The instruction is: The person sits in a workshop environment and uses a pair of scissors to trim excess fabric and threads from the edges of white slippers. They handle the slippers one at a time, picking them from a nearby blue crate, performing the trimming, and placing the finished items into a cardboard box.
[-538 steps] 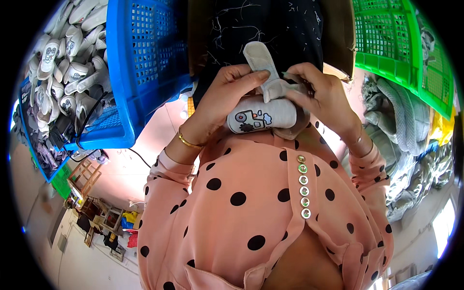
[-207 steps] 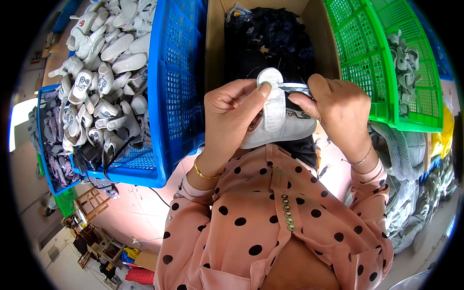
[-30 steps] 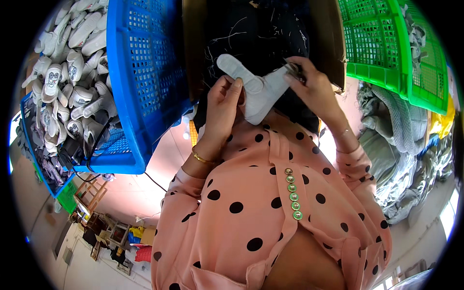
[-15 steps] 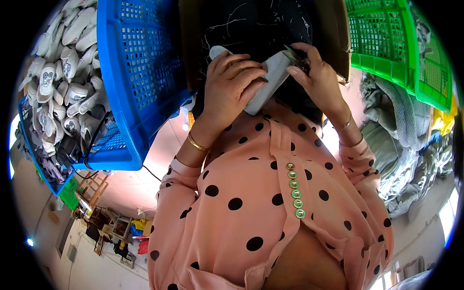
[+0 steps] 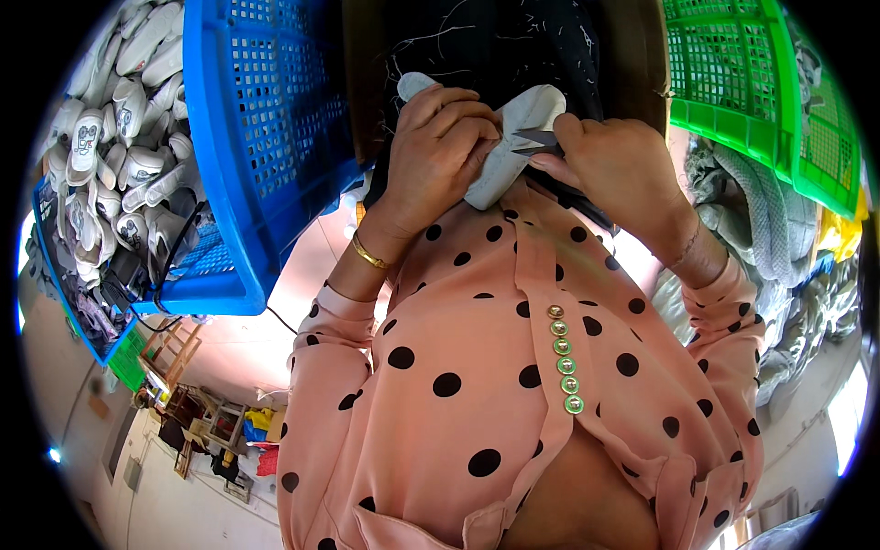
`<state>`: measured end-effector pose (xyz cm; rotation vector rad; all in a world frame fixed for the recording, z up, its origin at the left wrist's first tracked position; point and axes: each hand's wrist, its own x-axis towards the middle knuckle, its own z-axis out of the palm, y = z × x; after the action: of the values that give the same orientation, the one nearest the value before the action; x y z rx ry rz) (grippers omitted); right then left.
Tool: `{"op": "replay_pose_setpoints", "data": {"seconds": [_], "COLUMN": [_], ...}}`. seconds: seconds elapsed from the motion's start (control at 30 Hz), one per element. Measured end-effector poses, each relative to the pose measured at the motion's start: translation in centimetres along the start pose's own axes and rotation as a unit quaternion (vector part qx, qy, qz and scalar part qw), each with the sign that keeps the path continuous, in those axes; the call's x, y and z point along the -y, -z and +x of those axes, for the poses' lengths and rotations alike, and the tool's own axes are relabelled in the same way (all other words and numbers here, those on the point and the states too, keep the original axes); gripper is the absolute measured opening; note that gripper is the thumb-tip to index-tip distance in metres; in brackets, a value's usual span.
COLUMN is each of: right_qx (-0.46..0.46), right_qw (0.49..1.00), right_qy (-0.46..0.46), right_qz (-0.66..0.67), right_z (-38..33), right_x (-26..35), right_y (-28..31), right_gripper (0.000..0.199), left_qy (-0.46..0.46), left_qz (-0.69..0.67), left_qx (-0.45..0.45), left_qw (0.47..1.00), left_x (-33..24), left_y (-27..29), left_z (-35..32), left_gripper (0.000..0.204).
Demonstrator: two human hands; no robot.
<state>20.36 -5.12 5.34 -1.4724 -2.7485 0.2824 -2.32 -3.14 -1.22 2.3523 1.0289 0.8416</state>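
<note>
My left hand (image 5: 446,137) grips a small grey-white fabric shoe piece (image 5: 515,147) in front of my chest, fingers curled over its top. My right hand (image 5: 612,165) holds small dark scissors (image 5: 539,139), their tips touching the piece's right edge. Both hands meet over a dark cloth (image 5: 500,41) strewn with white thread scraps. Pink polka-dot sleeves cover my forearms, and a gold bangle (image 5: 368,253) sits on my left wrist.
A blue plastic crate (image 5: 247,137) stands at my left, with several grey-white shoe pieces (image 5: 119,137) piled in crates beyond it. Green crates (image 5: 733,73) stand at my right, above a heap of grey fabric (image 5: 761,220). Furniture lies on the floor below left.
The shoe piece was turned and folded between my hands. My left hand now covers its top, and the scissors in my right hand have come to its right edge.
</note>
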Motion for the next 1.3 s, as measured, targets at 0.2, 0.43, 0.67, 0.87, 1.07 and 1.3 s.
{"op": "replay_pose_setpoints", "data": {"seconds": [0.2, 0.43, 0.67, 0.87, 1.07, 1.3], "right_qx": [0.015, 0.026, 0.057, 0.083, 0.075, 0.075], "right_qw": [0.999, 0.998, 0.997, 0.996, 0.997, 0.997], "right_qy": [0.024, 0.039, 0.043, 0.013, 0.01, 0.018], "right_qz": [-0.015, -0.032, -0.025, 0.015, 0.016, -0.01], "right_z": [0.6, 1.0, 1.4, 1.6, 1.5, 1.6], "right_x": [0.3, 0.9, 1.1, 1.1, 1.3, 1.5], "right_y": [0.3, 1.0, 1.5, 2.1, 2.3, 2.6], "right_gripper": [0.038, 0.031, 0.029, 0.03, 0.031, 0.028], "left_qy": [0.012, 0.011, -0.007, 0.004, -0.006, 0.008], "left_qz": [-0.014, -0.014, -0.006, -0.01, -0.005, -0.029], "left_qx": [0.033, 0.037, 0.064, 0.047, 0.047, 0.054], "left_qw": [0.999, 0.999, 0.998, 0.999, 0.999, 0.998], "left_x": [0.0, -0.5, -0.1, -0.1, -0.1, -0.1], "left_y": [0.2, 0.7, 1.2, 1.2, 0.9, 0.5], "left_z": [0.0, 0.3, 0.3, 0.4, 0.7, 0.5], "left_gripper": [0.011, 0.015, 0.018, 0.013, 0.012, 0.012]}}
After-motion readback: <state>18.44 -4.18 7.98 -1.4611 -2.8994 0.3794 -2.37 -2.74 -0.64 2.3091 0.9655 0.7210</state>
